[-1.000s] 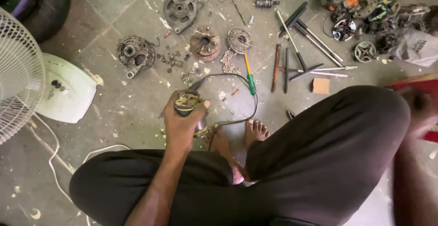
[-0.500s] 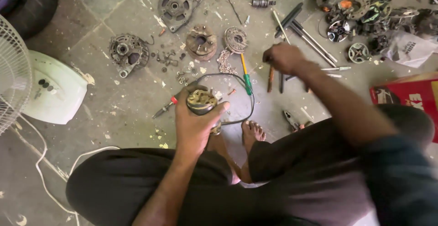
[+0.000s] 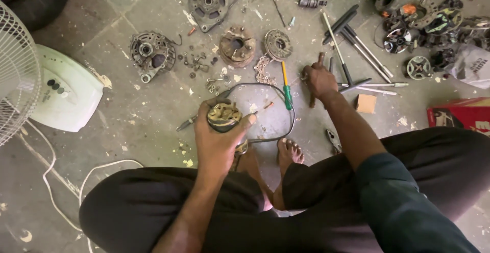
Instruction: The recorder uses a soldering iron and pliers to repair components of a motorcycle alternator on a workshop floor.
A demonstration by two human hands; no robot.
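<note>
Left hand [image 3: 217,146], grip clamped on a rotor [image 3: 223,116] above the floor [image 3: 153,110]; right hand [image 3: 320,79], grip closed on a tool [image 3: 317,61]. Red box [image 3: 459,116] at right; small tan box [image 3: 366,103] nearby.

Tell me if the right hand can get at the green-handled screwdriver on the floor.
Probably yes: the right hand rests on tools just beside the green-handled screwdriver, with bare floor between them.
</note>
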